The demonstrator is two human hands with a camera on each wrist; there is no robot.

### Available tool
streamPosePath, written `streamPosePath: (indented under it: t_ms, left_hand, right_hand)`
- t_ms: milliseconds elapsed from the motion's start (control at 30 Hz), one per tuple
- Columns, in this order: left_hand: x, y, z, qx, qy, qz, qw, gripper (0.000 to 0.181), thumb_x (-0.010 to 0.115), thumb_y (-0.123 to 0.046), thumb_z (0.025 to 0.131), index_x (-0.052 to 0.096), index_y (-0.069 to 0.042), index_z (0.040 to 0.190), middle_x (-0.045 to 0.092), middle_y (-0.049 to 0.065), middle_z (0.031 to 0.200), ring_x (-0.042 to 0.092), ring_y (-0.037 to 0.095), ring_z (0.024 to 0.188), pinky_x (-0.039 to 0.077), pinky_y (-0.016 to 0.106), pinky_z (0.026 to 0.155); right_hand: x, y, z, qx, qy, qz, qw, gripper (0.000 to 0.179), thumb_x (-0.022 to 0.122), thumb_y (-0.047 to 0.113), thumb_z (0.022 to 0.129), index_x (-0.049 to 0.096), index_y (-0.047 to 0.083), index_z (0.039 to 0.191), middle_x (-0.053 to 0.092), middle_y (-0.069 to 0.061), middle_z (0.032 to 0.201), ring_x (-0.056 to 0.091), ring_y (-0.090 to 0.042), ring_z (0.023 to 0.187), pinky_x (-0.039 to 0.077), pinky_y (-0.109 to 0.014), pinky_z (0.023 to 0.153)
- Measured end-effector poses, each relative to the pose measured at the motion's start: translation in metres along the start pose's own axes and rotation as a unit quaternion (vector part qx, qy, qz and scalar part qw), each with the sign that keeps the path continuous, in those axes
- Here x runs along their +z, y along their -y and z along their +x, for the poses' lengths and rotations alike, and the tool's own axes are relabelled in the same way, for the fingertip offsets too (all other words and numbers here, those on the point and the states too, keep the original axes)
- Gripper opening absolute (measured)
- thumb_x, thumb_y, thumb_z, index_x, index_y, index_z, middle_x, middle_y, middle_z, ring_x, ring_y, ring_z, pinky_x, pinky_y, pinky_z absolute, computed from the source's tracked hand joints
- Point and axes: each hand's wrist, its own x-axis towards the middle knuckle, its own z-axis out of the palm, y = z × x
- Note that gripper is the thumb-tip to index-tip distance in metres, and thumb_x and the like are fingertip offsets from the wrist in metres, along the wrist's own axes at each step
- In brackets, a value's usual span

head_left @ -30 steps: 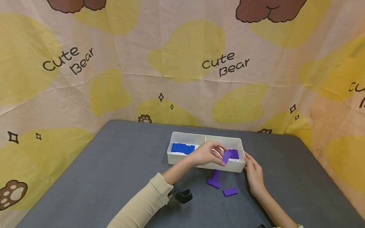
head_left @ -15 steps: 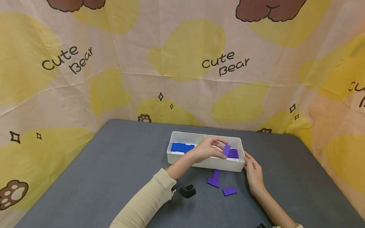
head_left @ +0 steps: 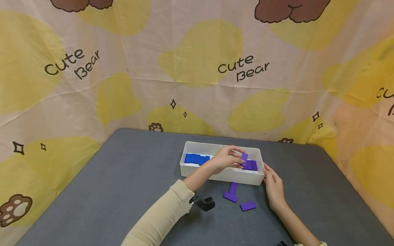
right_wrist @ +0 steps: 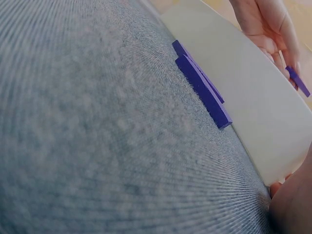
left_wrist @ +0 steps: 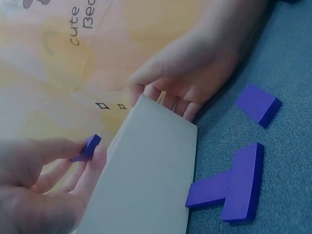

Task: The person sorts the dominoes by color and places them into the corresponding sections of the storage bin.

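In the head view, my left hand (head_left: 226, 159) pinches a purple rectangular block (head_left: 244, 158) between thumb and fingers. The block is tilted above the right compartment of a long white plastic box (head_left: 237, 176). More purple blocks (head_left: 252, 165) lie flat side by side in that compartment, partly hidden by the hand. My right hand (head_left: 275, 189) holds the box's right end, its thumb near the top corner in the left wrist view. Blue blocks (head_left: 194, 159) lie in a row in the left compartment.
In front of the box, two purple blocks (head_left: 230, 197) touch in a T shape on the grey table (head_left: 147, 164). Another purple block (head_left: 248, 206) lies apart to their right. A printed cloth (head_left: 197, 58) hangs behind the table. A black strap (head_left: 205, 204) shows at my left wrist.
My left hand has moved slightly up and away from me, bringing its purple block farther over the right compartment. My right hand stays at the box's end.
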Motion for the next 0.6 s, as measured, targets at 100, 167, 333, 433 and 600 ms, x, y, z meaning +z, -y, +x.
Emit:
streamPosePath:
  t_ms: [100, 167, 333, 433, 600]
  left_hand:
    - [0.002, 0.001, 0.002, 0.001, -0.012, 0.005, 0.9999, 0.036, 0.065, 0.011, 0.097, 0.063, 0.009, 0.133, 0.063, 0.014, 0.097, 0.067, 0.019, 0.082, 0.062, 0.045, 0.089]
    - [0.004, 0.002, 0.004, 0.002, -0.022, 0.008, 0.9997, 0.034, 0.064, 0.013, 0.097, 0.063, 0.009, 0.131, 0.063, 0.014, 0.095, 0.066, 0.018, 0.081, 0.061, 0.047, 0.091]
    - [0.009, 0.005, 0.009, 0.004, -0.050, 0.003, 0.9987, 0.034, 0.063, 0.016, 0.095, 0.063, 0.011, 0.129, 0.058, 0.007, 0.088, 0.063, 0.017, 0.078, 0.061, 0.048, 0.093]
    - [0.012, 0.006, 0.012, 0.000, -0.072, -0.006, 0.9974, 0.034, 0.063, 0.018, 0.093, 0.063, 0.012, 0.127, 0.057, 0.008, 0.086, 0.062, 0.017, 0.077, 0.062, 0.047, 0.091]
    - [0.017, 0.007, 0.017, -0.019, -0.107, 0.001, 0.9941, 0.033, 0.064, 0.019, 0.092, 0.064, 0.010, 0.123, 0.061, 0.009, 0.084, 0.063, 0.018, 0.076, 0.062, 0.047, 0.090]
  right_hand:
    - [0.000, 0.000, 0.000, 0.005, 0.004, -0.004, 1.0000, 0.057, 0.031, 0.031, 0.115, 0.035, 0.001, 0.163, 0.035, -0.022, 0.168, 0.042, -0.037, 0.148, 0.038, 0.001, 0.086]
    - [0.000, -0.001, 0.000, 0.010, 0.004, -0.004, 0.9999, 0.057, 0.032, 0.031, 0.115, 0.035, 0.002, 0.164, 0.035, -0.020, 0.169, 0.042, -0.036, 0.148, 0.038, 0.001, 0.086]
    - [-0.001, -0.003, 0.001, 0.007, 0.003, 0.001, 1.0000, 0.056, 0.032, 0.029, 0.115, 0.036, 0.001, 0.163, 0.036, -0.021, 0.168, 0.043, -0.034, 0.147, 0.039, 0.001, 0.087]
    - [-0.001, -0.003, 0.002, 0.002, 0.004, 0.006, 1.0000, 0.056, 0.031, 0.029, 0.115, 0.036, 0.000, 0.163, 0.035, -0.023, 0.168, 0.043, -0.035, 0.146, 0.039, 0.000, 0.087]
    - [-0.001, -0.002, 0.001, 0.000, 0.003, 0.006, 1.0000, 0.056, 0.032, 0.030, 0.115, 0.036, 0.000, 0.163, 0.036, -0.023, 0.167, 0.044, -0.035, 0.146, 0.039, 0.000, 0.087]
